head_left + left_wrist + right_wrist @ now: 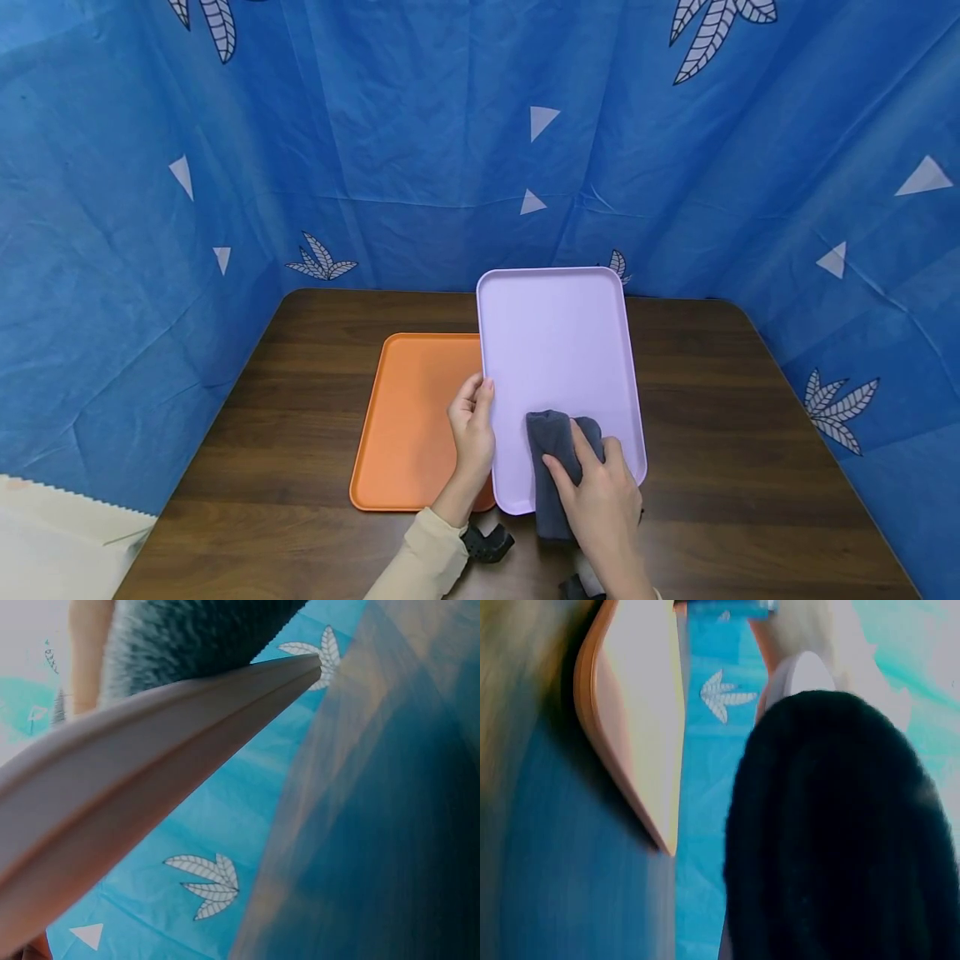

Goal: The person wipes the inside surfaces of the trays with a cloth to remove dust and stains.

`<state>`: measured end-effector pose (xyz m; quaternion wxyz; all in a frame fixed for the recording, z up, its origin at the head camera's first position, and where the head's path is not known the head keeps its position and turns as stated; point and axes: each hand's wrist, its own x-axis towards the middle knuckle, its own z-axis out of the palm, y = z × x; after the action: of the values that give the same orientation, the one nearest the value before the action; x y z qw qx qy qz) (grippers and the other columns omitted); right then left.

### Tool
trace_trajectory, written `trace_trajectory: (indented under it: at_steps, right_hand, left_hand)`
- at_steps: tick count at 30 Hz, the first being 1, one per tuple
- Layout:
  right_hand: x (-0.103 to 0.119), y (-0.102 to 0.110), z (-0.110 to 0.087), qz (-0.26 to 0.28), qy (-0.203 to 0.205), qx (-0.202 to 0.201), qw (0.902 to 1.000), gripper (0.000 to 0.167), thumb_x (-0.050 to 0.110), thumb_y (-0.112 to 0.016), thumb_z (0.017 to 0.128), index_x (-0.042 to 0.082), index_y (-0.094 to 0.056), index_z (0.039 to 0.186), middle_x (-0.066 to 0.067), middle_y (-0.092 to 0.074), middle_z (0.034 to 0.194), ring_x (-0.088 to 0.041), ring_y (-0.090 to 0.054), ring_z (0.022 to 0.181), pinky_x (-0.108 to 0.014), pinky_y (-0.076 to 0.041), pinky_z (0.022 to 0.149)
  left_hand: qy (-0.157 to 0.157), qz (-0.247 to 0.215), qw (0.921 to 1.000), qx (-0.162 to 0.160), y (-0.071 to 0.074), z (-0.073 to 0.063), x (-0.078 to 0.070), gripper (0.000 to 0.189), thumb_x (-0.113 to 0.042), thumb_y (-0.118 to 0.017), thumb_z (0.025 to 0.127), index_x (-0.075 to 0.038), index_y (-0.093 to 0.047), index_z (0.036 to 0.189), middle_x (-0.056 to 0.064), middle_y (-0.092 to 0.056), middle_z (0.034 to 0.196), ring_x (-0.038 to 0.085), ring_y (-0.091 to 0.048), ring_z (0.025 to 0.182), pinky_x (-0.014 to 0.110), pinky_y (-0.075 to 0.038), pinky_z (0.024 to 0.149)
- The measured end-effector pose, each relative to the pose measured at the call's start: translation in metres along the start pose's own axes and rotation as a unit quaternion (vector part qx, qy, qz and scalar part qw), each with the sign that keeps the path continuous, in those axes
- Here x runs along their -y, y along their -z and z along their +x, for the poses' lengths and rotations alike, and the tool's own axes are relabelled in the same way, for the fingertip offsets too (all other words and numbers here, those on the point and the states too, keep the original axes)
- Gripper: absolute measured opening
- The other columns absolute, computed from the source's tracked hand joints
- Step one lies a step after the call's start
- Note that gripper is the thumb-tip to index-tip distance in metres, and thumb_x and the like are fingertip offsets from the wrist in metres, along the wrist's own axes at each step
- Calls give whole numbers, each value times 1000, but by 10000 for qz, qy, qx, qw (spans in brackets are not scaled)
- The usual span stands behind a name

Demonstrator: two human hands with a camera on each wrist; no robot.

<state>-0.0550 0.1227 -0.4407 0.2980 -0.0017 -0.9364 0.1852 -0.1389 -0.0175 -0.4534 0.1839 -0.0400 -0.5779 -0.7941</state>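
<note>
A light purple tray (555, 342) is held up off the table, tilted toward the head camera. My left hand (472, 425) grips its left edge, thumb on the near face. A folded dark grey cloth (553, 492) lies against the tray's lower part and hangs past its bottom edge. My right hand (600, 492) pinches this cloth between thumb and fingers. In the left wrist view the tray's edge (150, 765) crosses the frame, with the fuzzy cloth (187, 645) behind it. The cloth (840, 825) fills much of the right wrist view.
An orange tray (412, 425) lies flat on the brown wooden table (720, 433), partly covered by the purple tray. Blue patterned curtains (405, 150) stand behind the table and along its sides. Something white (60, 542) shows at the lower left.
</note>
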Motion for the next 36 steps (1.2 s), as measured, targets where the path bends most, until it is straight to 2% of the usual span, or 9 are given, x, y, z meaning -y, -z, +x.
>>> trace_trajectory:
  at_steps: [4,9,13,17,19,24,26,31,36]
  right_hand:
    - [10,-3,-4,-66,377,-74,9992,59,33,-90,65,8,-72,115,-20,-56,84,-22,-49,54,-34,-40,43]
    - [24,-6,-10,-69,638,138,9978,60,36,-91,64,11,-72,116,-15,-56,83,-18,-45,53,-30,-37,46]
    - [30,-7,-12,-74,757,171,9970,61,35,-92,62,11,-73,115,-13,-56,82,-15,-42,54,-26,-35,47]
    - [30,-8,-12,-72,810,58,9967,63,34,-94,59,11,-73,115,-12,-55,81,-15,-41,53,-26,-34,46]
    - [28,-8,-12,-61,787,70,9969,63,34,-94,59,12,-73,115,-12,-56,81,-15,-42,53,-26,-34,46]
    - [23,-6,-10,-13,580,247,9980,61,35,-93,61,16,-73,115,-10,-55,83,-12,-40,53,-25,-35,46]
    - [21,-6,-9,5,547,259,9982,60,35,-93,61,17,-74,115,-10,-54,83,-12,-38,53,-25,-34,46]
    - [14,-5,-6,81,505,114,9986,60,32,-93,60,16,-74,114,-10,-54,83,-13,-39,53,-26,-35,45]
    - [3,-1,-2,185,181,38,9997,60,30,-93,60,14,-74,114,-14,-57,87,-16,-45,55,-29,-36,44]
  left_hand:
    - [-49,105,9999,-13,0,0,1,28,-8,-51,100,15,-62,112,8,-63,82,4,-60,75,19,-51,66]
    - [9,238,9997,-22,0,0,3,28,-9,-51,100,13,-63,112,19,-63,86,5,-59,78,20,-49,67]
    - [46,255,9997,-6,1,0,4,28,-9,-51,100,14,-63,111,16,-63,86,6,-59,77,20,-49,66]
    - [64,244,9997,1,0,1,4,28,-9,-51,100,15,-62,109,6,-60,82,6,-57,75,20,-48,66]
    - [98,227,9997,5,0,0,4,28,-9,-51,100,14,-62,110,6,-60,82,6,-57,76,20,-47,67]
    - [120,222,9997,5,0,0,5,30,-10,-50,101,15,-61,112,23,-63,90,6,-59,79,21,-49,70]
    - [123,224,9997,-24,0,0,5,30,-10,-50,101,15,-61,112,25,-63,91,6,-60,79,21,-50,70]
    - [164,136,9997,-130,2,1,6,30,-10,-50,100,16,-61,110,10,-63,86,6,-60,76,20,-50,67]
    - [135,8,9998,-144,3,4,6,31,-10,-50,100,17,-60,111,0,-62,84,5,-61,74,19,-51,66]
